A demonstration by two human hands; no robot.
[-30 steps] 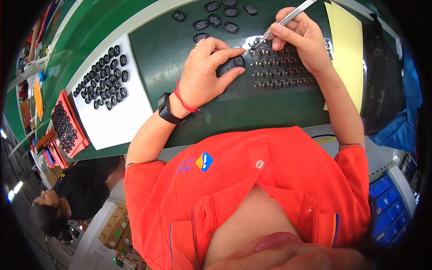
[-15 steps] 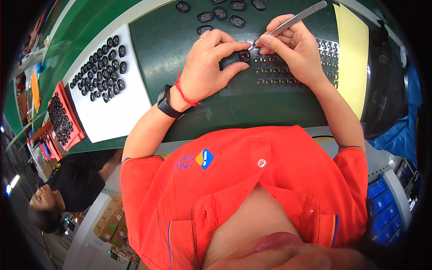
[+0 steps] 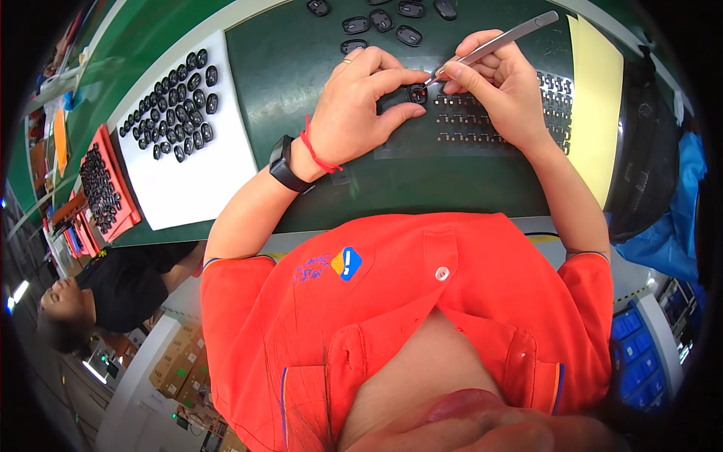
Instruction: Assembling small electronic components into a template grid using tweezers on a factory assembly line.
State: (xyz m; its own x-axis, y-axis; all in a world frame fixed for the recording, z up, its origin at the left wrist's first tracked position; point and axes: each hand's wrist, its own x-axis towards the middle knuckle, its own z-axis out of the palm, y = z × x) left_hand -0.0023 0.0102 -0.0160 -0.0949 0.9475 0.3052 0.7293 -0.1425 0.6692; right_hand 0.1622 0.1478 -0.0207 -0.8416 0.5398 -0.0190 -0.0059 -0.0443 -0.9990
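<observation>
Between the thumb and index finger of my left hand (image 3: 354,109), a small black plastic shell (image 3: 419,93) is pinched on the table, its hollow side up with a bit of red inside. My right hand (image 3: 506,94) grips metal tweezers (image 3: 514,35) like a pen, slanting down to the left. Their tips reach the upper part of the shell; whether they hold anything is too small to tell. Beneath and beside my right hand lie rows of tiny metal-and-black parts (image 3: 465,119) on a clear sheet, partly hidden by the hand.
Several loose black shells (image 3: 409,35) lie at the far side of the green table (image 3: 301,68). To the left, a white sheet (image 3: 188,188) bears rows of black oval pieces, beside a red tray (image 3: 128,197) of small black parts. Yellow paper (image 3: 599,128) and a black bag (image 3: 640,166) are right.
The whole scene has shifted slightly rightward in the picture. Both hands keep nearly the same pose, with the tweezers still at the shell.
</observation>
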